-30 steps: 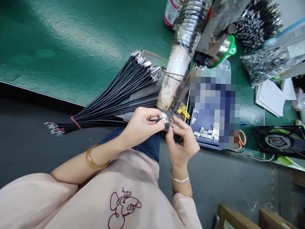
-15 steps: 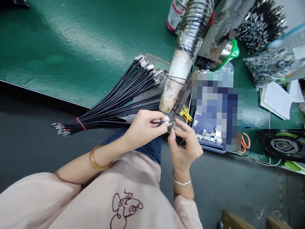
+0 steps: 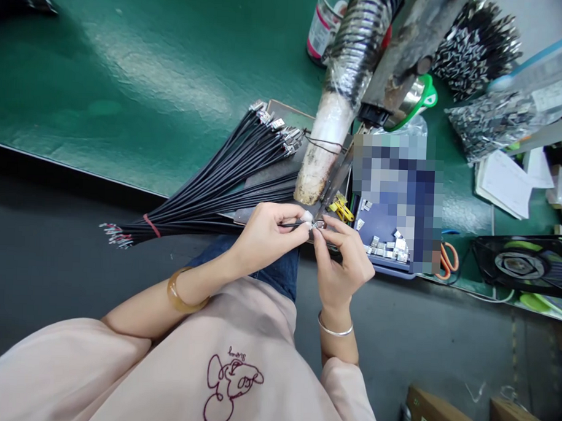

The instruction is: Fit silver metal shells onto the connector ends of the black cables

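Observation:
My left hand [image 3: 273,235] pinches a thin black cable [image 3: 288,225] close to its end, with something white on a fingertip. At that end sits a small metal connector [image 3: 319,224], which the thumb and fingers of my right hand [image 3: 344,255] grip. The two hands almost touch at the connector. To the left lies a bundle of black cables [image 3: 208,171], tied with a red band [image 3: 152,225]; many of its far ends carry metal connectors [image 3: 277,124]. A blue tray [image 3: 377,220] with loose metal connectors [image 3: 399,246] is right of my hands.
A white-tipped duct [image 3: 324,138] hangs just beyond my hands, beside a rusty metal arm [image 3: 401,55]. Around them are a yellow cutter [image 3: 341,207], orange-handled scissors [image 3: 449,260], a black fan [image 3: 519,265], a jar [image 3: 322,28], and a bag of connectors [image 3: 491,122].
My right thumb and fingers have shifted slightly around the connector. My left hand keeps its pinch on the cable in nearly the same place.

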Demonstrator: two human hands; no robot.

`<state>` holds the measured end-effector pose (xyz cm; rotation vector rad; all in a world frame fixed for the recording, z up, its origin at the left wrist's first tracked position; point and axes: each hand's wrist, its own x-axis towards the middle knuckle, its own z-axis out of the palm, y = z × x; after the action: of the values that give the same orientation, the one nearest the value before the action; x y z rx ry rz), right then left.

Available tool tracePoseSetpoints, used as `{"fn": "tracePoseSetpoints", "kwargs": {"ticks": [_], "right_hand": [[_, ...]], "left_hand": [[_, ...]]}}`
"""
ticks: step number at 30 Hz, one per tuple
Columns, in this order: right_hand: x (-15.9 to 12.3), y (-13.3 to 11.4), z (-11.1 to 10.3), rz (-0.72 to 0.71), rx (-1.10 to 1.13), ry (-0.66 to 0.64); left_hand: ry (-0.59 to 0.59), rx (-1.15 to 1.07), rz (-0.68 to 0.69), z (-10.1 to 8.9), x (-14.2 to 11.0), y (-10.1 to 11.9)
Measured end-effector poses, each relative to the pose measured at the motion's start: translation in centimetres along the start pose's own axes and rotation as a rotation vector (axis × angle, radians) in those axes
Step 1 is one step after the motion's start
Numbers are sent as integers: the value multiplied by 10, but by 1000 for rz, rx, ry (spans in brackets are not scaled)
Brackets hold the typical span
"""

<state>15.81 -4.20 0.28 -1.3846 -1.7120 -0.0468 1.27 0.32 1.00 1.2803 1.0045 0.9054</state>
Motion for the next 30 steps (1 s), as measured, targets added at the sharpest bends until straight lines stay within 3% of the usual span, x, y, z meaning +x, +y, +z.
{"fn": "tracePoseSetpoints", "kwargs": {"ticks": [10,15,18,21,23,25,27,30], "right_hand": [[-10,5,-8,-148,-81,-22],[-12,13,-14,-285,-68,-83],[-11,10,-15,-90,50,-53],[-8,5,-17,274,198,-189],[-9,3,-20,368,186,-199],[-11,0,-23,282,53,-80],[-13,-2,-26,92,-90,-14],[-12,-7,-25,-154,-206,-123]], "left_hand": [[-189,-45,-10,-7,2,0],[-423,-133,-92,-16,0,8],[-410,-69,-38,-19,-6,11],[-356,18,19,-18,-12,11],[-375,-12,-10,-19,-13,11],[-381,-79,-50,-20,-13,11],[-377,-137,-69,-22,-11,11],[-397,-190,-78,-23,-9,10]]}}
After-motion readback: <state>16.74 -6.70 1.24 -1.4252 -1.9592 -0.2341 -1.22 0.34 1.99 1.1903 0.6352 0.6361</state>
